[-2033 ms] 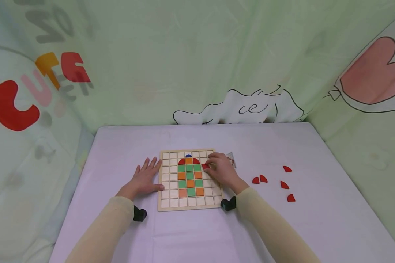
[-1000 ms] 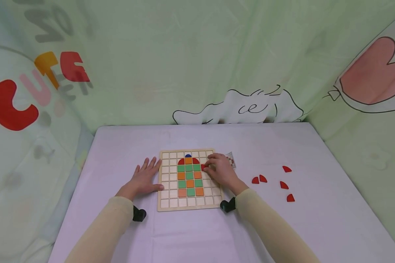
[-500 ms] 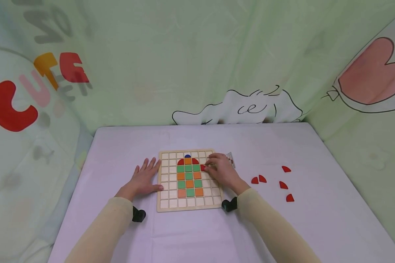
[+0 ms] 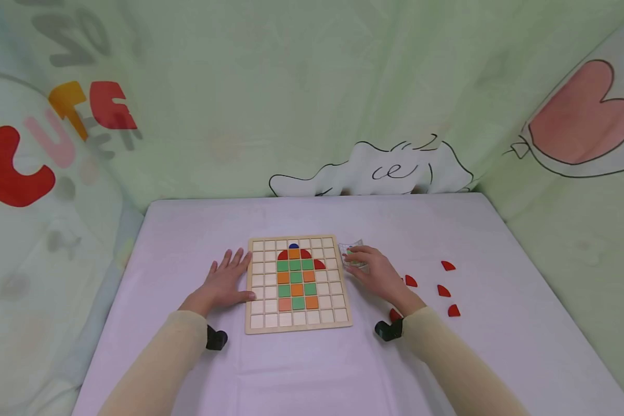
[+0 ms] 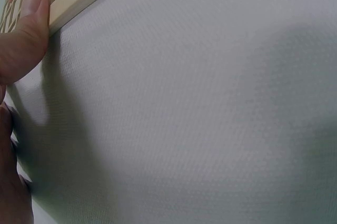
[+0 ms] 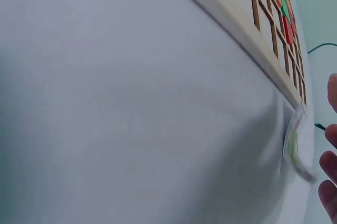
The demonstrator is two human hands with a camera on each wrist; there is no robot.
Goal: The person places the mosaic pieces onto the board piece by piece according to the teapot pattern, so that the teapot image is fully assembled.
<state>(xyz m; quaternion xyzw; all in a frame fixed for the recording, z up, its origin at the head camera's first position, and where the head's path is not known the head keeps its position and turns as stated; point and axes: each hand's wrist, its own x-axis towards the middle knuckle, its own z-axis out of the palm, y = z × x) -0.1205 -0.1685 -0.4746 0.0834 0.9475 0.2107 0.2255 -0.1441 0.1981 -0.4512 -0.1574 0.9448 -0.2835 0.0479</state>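
Note:
A wooden grid board lies on the table, bearing green and orange squares, a blue half-round piece and red quarter-circles. My left hand lies spread at its left edge; its thumb rests on the rim in the left wrist view. One red quarter-circle piece sits in a cell right of the top green row. Off the board's right side, my right hand is over a small printed card, which it partly covers. Its fingers look loosely bent and hold nothing.
Several loose red quarter-circles lie to the right, among them a far piece and a near piece. Another red piece shows beside the right wrist camera. Printed curtains hang behind and beside the table.
My right hand has let go of the red quarter-circle on the board and moved right, over the card. The left hand keeps its place on the board's edge. The head view has shifted slightly.

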